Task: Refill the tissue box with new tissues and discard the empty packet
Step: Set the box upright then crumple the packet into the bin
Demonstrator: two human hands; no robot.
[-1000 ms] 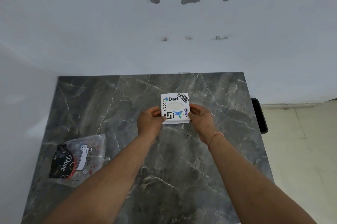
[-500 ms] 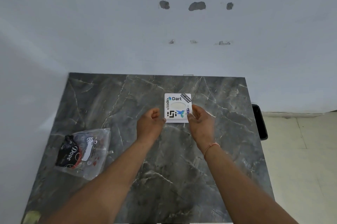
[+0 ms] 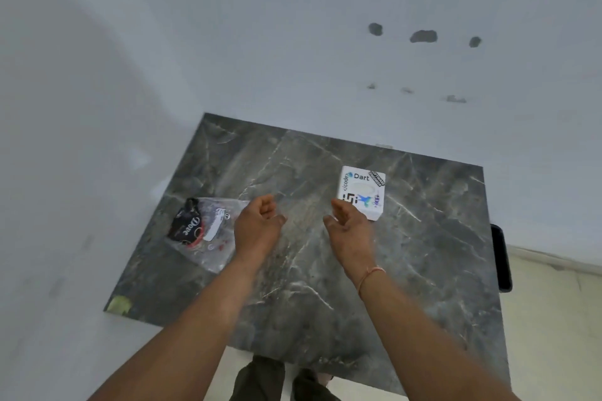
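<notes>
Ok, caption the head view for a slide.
Both empty hands, left hand and right hand, hover between plastic packet and stickered tissue box.

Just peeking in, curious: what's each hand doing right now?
Left hand: fingers loosely curled, holding nothing, beside the plastic packet.
Right hand: open, empty, near the tissue box.

Dark grey marbled worktop against a white wall with chipped patches. Black object at its right edge. Pale floor beyond.
</notes>
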